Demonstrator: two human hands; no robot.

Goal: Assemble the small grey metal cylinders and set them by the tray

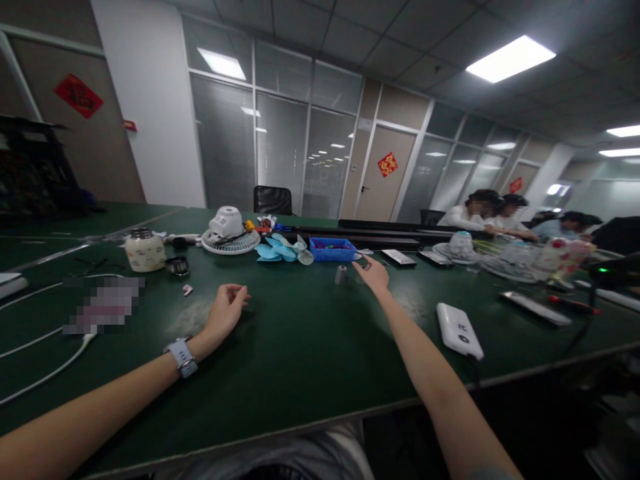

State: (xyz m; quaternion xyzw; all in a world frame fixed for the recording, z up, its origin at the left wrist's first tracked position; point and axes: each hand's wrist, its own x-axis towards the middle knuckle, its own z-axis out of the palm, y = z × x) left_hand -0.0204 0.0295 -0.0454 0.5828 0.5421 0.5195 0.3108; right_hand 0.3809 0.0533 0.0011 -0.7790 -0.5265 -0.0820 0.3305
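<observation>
R hand (373,272) stretched fwd over tabletop (300,347), grip spread, nothing held. Small grey cylinder (341,274) upright just beside fingertips, near blue tray (333,249). L hand (227,310) rested, loosely curled, empty. Cylinder prob. best pinched low at sides, tipping avoided.

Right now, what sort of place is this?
Probably an office turned assembly workroom: glass partitions with blinds, a long green table strewn with fan parts and a blue bin, people seated farther along.
</observation>
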